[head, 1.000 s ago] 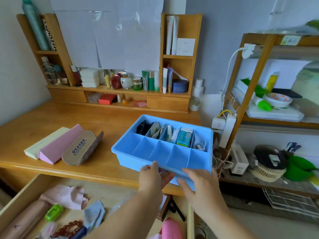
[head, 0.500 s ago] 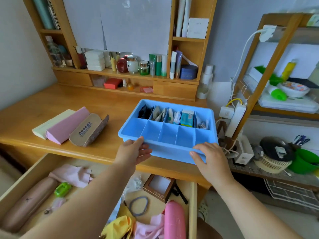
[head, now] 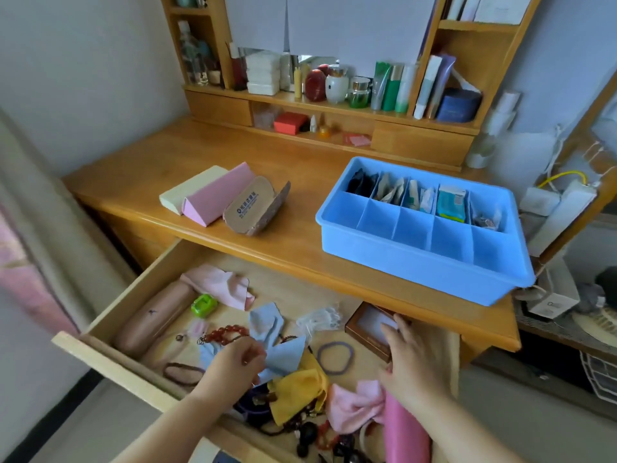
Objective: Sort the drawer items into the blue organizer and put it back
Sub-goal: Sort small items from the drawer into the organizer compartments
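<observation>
You're in a home bedroom or dressing corner, at a wooden vanity-style desk (head: 187, 165). Beyond your hands the hutch shelf (head: 334, 106) carries skincare: jars, tubes, bottles, a stack of white boxes. The open drawer (head: 110, 329) under your hands is personal clutter: hair ties, bead bracelets, cloths, a pink case. Glasses cases (head: 233, 198) sit on the desktop ahead of your left hand (head: 233, 365). Past your right hand (head: 410, 359), a wooden rack (head: 601, 105) with a power strip (head: 564, 212) and household bits. Plain painted walls, no work gear.
</observation>
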A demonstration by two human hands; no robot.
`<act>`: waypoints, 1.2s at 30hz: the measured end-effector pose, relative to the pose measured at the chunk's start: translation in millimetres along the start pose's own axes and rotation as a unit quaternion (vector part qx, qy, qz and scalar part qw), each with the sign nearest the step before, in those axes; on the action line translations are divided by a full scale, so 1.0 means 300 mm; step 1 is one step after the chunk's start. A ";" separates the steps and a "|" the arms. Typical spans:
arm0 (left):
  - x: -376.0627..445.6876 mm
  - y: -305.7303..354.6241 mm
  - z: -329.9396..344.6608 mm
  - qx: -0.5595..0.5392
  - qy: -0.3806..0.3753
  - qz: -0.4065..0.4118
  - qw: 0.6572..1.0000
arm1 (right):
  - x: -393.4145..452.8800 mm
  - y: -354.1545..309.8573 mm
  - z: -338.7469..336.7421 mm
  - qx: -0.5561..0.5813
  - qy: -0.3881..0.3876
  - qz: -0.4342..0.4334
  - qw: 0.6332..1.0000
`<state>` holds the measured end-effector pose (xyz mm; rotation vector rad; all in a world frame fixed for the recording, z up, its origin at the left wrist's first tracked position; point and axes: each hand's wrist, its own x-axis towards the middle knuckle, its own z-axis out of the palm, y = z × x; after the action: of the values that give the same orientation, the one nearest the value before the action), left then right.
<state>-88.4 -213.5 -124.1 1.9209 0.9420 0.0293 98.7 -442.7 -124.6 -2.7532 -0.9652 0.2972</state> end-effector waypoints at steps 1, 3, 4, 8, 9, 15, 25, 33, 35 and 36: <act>0.004 -0.012 -0.004 -0.011 0.006 0.002 1.000 | 0.033 -0.009 0.003 -0.025 0.017 0.017 0.999; 0.017 -0.021 -0.003 -0.013 0.005 0.016 1.000 | 0.090 -0.019 0.010 -0.076 0.016 0.034 0.996; 0.020 -0.020 0.000 -0.009 0.001 0.022 1.000 | 0.109 -0.018 0.017 -0.089 0.006 0.038 0.995; 0.026 -0.003 0.013 -0.010 -0.002 0.040 0.999 | 0.113 -0.025 0.033 -0.052 -0.002 0.012 0.999; 0.026 0.008 0.016 -0.015 -0.005 0.046 0.999 | 0.101 -0.035 0.036 -0.002 0.000 0.001 1.000; -0.033 0.185 0.088 -0.233 -0.196 0.026 0.952 | -0.007 -0.168 -0.044 0.388 -0.102 -0.028 0.915; -0.100 0.242 0.098 -0.339 -0.203 0.073 0.916 | -0.073 -0.206 -0.157 0.515 -0.178 -0.070 0.836; -0.111 0.258 0.077 -0.356 -0.156 0.093 0.917 | -0.080 -0.232 -0.189 0.515 -0.142 -0.093 0.840; -0.110 0.257 0.065 -0.358 -0.157 0.106 0.914 | -0.079 -0.243 -0.200 0.486 -0.107 -0.115 0.860; -0.112 0.256 0.060 -0.357 -0.156 0.114 0.914 | -0.079 -0.246 -0.205 0.468 -0.091 -0.126 0.870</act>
<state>-59.2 -266.2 -63.1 1.2848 0.3992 0.1747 52.7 -409.2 -43.6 -1.7173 -0.8781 0.7526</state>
